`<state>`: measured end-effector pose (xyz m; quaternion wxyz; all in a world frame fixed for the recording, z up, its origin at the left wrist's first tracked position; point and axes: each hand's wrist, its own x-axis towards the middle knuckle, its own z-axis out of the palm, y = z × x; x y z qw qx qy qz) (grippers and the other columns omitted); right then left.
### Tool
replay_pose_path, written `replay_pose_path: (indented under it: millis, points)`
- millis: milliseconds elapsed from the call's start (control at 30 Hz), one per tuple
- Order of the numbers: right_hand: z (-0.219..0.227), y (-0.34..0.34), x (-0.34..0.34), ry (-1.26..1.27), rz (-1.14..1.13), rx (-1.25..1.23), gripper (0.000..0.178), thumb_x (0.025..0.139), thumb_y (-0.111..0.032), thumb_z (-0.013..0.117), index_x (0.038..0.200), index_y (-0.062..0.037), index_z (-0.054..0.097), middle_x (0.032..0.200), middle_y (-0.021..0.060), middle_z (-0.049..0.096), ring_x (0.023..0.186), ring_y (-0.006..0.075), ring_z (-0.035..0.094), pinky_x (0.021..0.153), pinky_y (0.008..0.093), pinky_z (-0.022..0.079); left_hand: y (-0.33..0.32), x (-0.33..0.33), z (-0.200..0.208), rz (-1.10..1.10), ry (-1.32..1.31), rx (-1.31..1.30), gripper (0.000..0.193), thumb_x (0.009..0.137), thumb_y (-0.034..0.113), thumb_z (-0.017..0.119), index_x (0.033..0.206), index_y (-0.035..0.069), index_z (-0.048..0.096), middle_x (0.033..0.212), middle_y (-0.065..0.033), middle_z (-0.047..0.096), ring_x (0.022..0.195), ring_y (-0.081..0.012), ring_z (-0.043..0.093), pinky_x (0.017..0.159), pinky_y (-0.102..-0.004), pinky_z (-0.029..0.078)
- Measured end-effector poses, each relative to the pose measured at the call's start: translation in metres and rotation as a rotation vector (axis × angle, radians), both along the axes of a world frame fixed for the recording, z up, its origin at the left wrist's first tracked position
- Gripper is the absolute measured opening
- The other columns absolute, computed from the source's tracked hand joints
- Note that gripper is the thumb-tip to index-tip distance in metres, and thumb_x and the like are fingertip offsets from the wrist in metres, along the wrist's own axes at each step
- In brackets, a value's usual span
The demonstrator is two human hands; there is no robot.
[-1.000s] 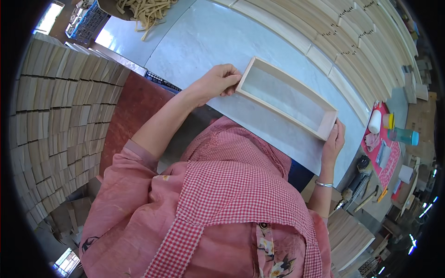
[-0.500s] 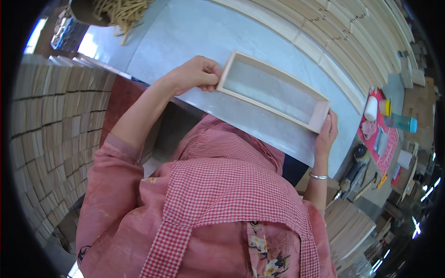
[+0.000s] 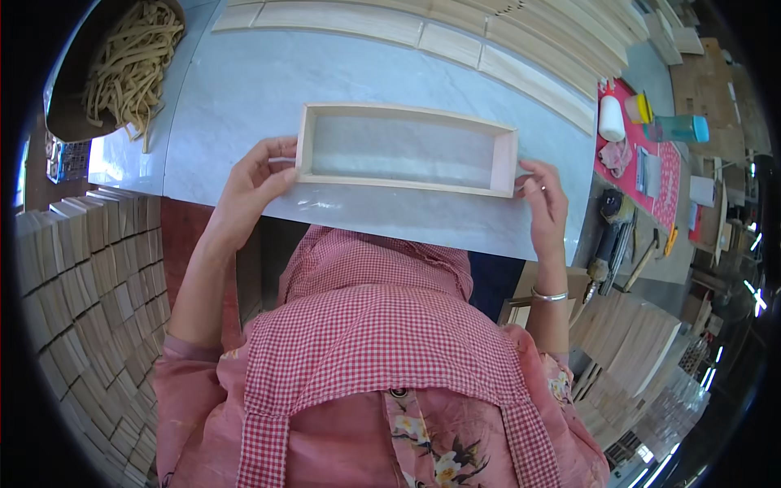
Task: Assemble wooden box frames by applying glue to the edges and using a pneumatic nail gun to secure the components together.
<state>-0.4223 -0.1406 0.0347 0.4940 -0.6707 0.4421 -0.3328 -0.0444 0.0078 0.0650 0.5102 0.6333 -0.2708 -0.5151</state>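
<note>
A shallow rectangular frame of pale wood point(image 3: 407, 185) lies lengthwise near the front edge of the marbled table point(image 3: 236, 89), which shows through its middle. At its left end my left hand point(image 3: 259, 183) has thumb and fingers closed about the end piece, the thumb by the near corner. My right hand point(image 3: 547, 199) is at the opposite end, its fingers bent in with their tips against the outside of the end piece. A silver bangle point(image 3: 549, 296) circles my right wrist.
Rows of wooden strips point(image 3: 455, 46) line the table's far side. A container point(image 3: 69, 102) of tan bands point(image 3: 134, 61) stands at far left, above stacked wood pieces point(image 3: 89, 268). On the right are a pink cloth point(image 3: 667, 183), white bottle point(image 3: 611, 119), teal-lidded bottle point(image 3: 679, 128) and power tool point(image 3: 606, 232).
The view has turned, so the frame now appears level and farther left. My left hand's fingers have shifted from a tight pinch to a looser hold. The right fingers have also loosened.
</note>
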Motion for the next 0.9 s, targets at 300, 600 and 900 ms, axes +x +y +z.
replay_pose_path:
  millis: [300,600,900]
  points:
    - [0.002,0.003,-0.011,-0.003,0.09,0.355,0.033,0.093,-0.001,0.058,0.126,0.003,0.055,0.112,0.0105,0.059,0.085,0.0165,0.061,0.074,0.0249,0.05,-0.005,0.02,-0.011,-0.167,0.115,0.061,0.041,0.079,-0.004,0.07,0.118,0.004,0.058,0.103,-0.0059,0.061,0.093,-0.016,0.056,0.087,-0.0269,0.047]
    - [0.004,-0.003,-0.003,-0.069,0.115,0.454,0.033,0.093,-0.003,0.06,0.125,0.0015,0.055,0.104,0.0099,0.061,0.085,0.0173,0.063,0.072,0.0248,0.05,-0.015,0.029,-0.003,-0.243,0.084,0.176,0.043,0.077,-0.006,0.07,0.116,0.005,0.058,0.104,-0.0067,0.062,0.094,-0.0168,0.056,0.089,-0.0294,0.046]
    - [-0.002,-0.008,-0.01,-0.096,0.085,0.45,0.033,0.101,-0.018,0.049,0.127,0.0006,0.058,0.107,0.0105,0.062,0.086,0.0165,0.062,0.074,0.0253,0.049,-0.011,0.005,0.01,-0.157,-0.027,0.168,0.044,0.079,-0.005,0.068,0.12,0.003,0.058,0.112,-0.0078,0.061,0.098,-0.0178,0.056,0.093,-0.0307,0.044]
